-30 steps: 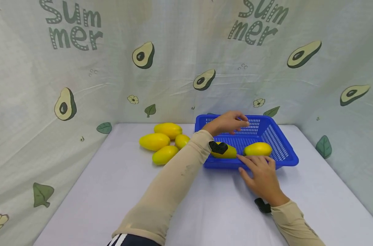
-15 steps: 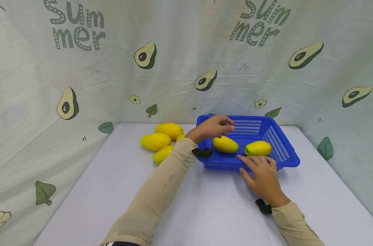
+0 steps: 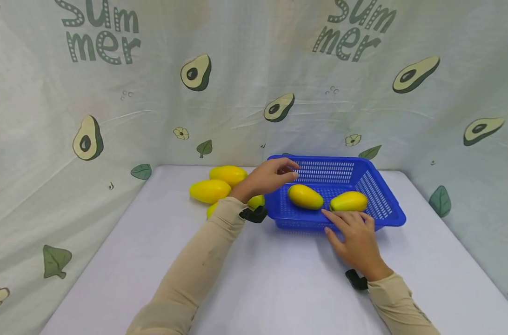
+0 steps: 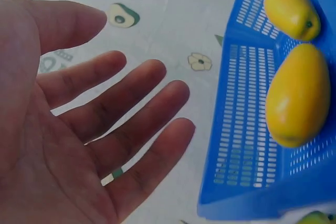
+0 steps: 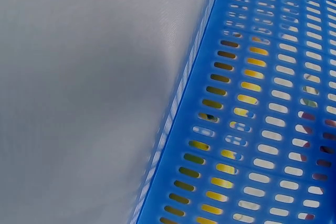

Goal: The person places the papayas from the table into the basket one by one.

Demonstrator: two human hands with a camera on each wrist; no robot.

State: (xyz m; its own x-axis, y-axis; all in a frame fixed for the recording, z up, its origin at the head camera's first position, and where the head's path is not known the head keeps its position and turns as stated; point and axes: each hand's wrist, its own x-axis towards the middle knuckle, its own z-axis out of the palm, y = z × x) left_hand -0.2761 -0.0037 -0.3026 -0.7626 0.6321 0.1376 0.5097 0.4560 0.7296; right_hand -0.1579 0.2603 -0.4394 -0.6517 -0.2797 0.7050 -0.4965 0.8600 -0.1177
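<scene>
My left hand is over the left rim of a blue plastic basket, its fingers loosely bent. The left wrist view shows this hand holding nothing. Two yellow mangoes lie apart in the basket: a left mango and a right mango, which has a greenish tinge. My right hand rests its fingertips at the basket's front rim. In the right wrist view the slotted basket wall fills the right side, with yellow showing through the slots; the right hand is out of that view.
Left of the basket, several more mangoes lie grouped on the white table, among them a rear mango and a left one. My left forearm partly covers this group. A printed curtain hangs behind.
My left hand has moved left from above the basket's middle to its left rim, uncovering the left mango in the basket. The right hand has stayed at the front rim.
</scene>
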